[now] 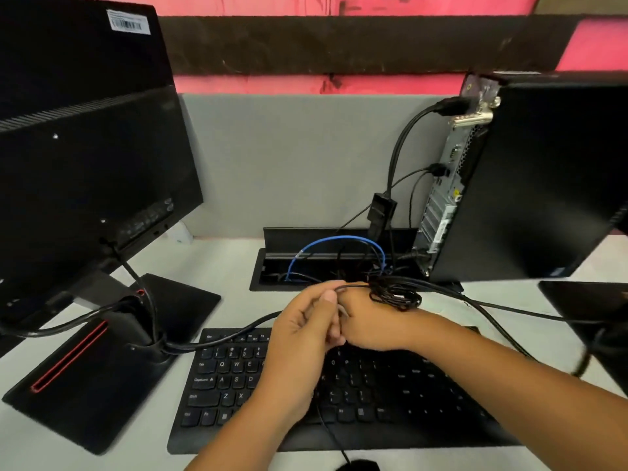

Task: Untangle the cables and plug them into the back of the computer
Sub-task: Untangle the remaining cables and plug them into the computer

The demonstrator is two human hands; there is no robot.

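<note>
Both hands meet above the keyboard [339,396]: the left hand [306,329] pinches a thin black cable [353,284], and the right hand [370,322] grips a tangled bundle of cables [396,295]. The computer [530,185] stands upright at the right of the surface [224,263], back panel facing left with several cables plugged in.

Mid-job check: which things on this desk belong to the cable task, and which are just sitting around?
Job:
- tangled black cables, held by left hand and right hand
- computer tower, back panel facing left, some cables already plugged in

Lying about:
- keyboard
- monitor
- blue cable in the desk cable tray
</note>
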